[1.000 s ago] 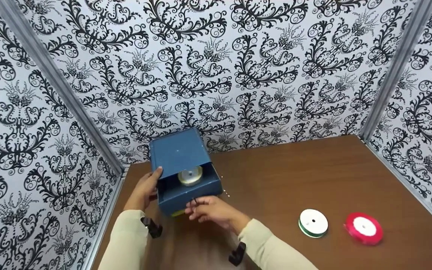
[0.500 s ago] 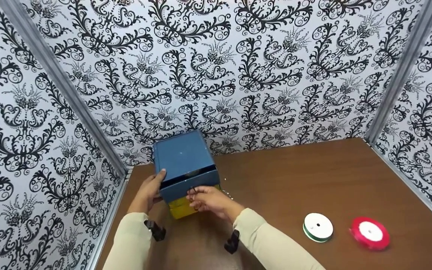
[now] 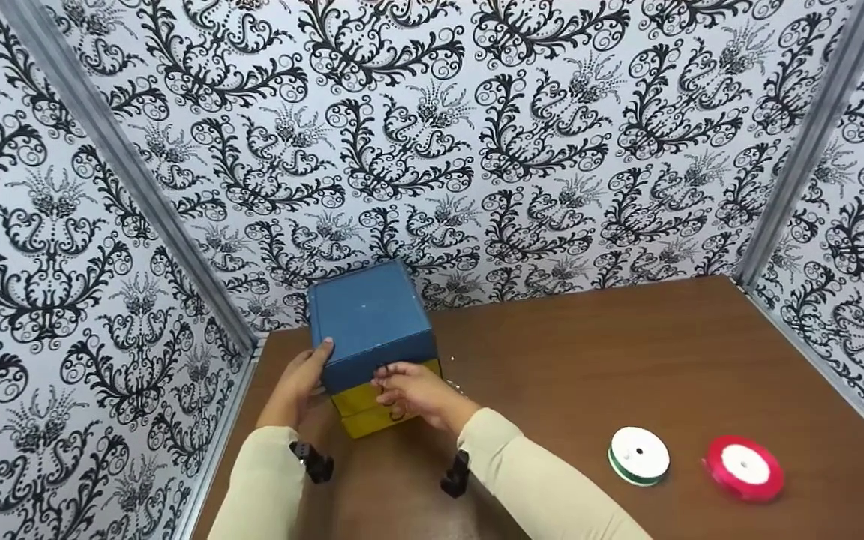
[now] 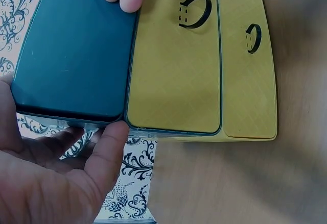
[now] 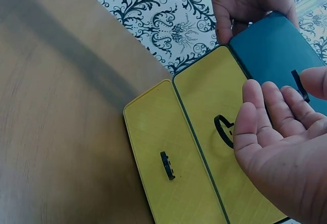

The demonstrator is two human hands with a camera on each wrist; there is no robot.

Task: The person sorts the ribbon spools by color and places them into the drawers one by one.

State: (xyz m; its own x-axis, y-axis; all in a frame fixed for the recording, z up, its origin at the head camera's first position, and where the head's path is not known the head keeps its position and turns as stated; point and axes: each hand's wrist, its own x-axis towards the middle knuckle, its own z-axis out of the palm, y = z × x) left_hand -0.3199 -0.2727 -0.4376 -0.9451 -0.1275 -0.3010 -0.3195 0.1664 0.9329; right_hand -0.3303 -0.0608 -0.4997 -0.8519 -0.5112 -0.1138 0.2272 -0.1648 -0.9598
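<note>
A small drawer box [image 3: 368, 307] with a blue top stands at the back left of the table. Its blue top drawer [image 4: 76, 55] is flush with the frame, above two yellow drawers [image 4: 173, 81] with black loop pulls. My left hand [image 3: 301, 379] holds the box at its left front corner, thumb on the top edge and fingers along the side. At the blue drawer's front, my right hand [image 3: 417, 390] pinches the black pull [image 5: 300, 85] between thumb and forefinger. The other fingers reach out over the yellow drawer front.
On the brown table [image 3: 537, 375] lie a white spool of green ribbon [image 3: 638, 454] and a spool of red ribbon [image 3: 745, 466], both at right. Patterned wall panels [image 3: 432, 150] close in the back and sides, right behind the box.
The blue drawer, open a second ago with a spool showing inside, has slid back into the box with my right hand. My left hand has stayed at the box's corner.
</note>
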